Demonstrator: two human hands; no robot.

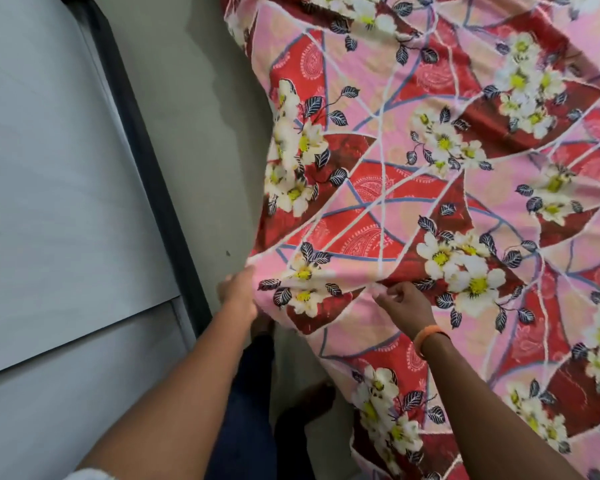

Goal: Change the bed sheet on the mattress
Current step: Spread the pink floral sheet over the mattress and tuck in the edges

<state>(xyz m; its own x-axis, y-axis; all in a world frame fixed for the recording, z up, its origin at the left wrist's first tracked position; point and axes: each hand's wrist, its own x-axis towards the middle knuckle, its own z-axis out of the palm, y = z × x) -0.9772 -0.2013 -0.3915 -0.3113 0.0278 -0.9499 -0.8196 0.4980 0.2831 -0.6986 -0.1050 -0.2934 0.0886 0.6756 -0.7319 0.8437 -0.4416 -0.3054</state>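
At far left stands a grey panel [49, 168] with a dark edge strip, then a band of pale floor [194, 133]. Near the bottom, the person's dark trousers and a bare foot [312, 396] show between the arms.

The left hand [238, 294] grips the sheet [430, 168] at its left edge, fingers curled into the cloth. Just right of it, the right hand [404, 303], with an orange band [426, 336] on the wrist, pinches a fold on the sheet's top.

The sheet covers the whole right side, lying over the bed; its long axis seems to run near to far, with the left edge hanging loose towards the floor. The mattress itself is hidden.

Likely the sheet is spread but not yet tucked; whether it is going on or coming off I cannot tell.
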